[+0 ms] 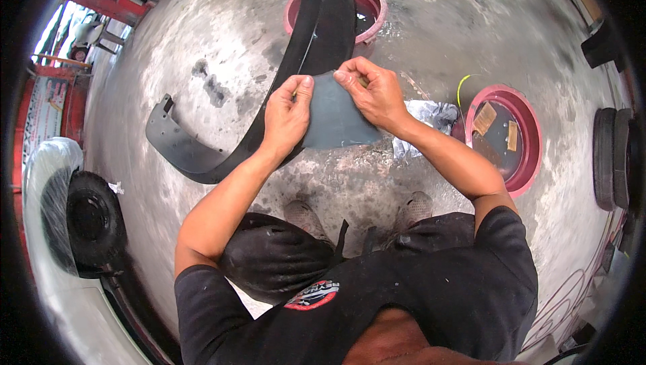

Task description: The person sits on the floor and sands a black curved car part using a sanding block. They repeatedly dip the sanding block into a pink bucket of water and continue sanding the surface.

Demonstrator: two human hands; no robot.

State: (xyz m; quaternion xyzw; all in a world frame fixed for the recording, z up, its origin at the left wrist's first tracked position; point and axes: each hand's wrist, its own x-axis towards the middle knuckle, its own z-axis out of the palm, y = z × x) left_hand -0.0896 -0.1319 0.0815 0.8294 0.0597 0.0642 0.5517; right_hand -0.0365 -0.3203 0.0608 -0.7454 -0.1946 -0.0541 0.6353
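Observation:
A dark grey sheet of sandpaper (340, 117) is stretched between my two hands in front of me. My left hand (288, 113) pinches its upper left corner, thumb on top. At the upper right corner, my right hand (377, 92) grips the same sheet between thumb and curled fingers. Bits of a yellowish edge show at the fingers of both hands. Beneath and beyond the sheet lies a long curved black car trim panel (326, 35), which sweeps down to the left and ends in a hooked, drilled tip (161, 123).
Beyond the panel stands a red tub (381, 12) of dark liquid. Another red tub (535, 156) at right holds water and tan blocks (484, 118). Crumpled plastic (434, 119) lies beside it. A vehicle wheel (94, 217) is at left; tyres (604, 160) stand far right.

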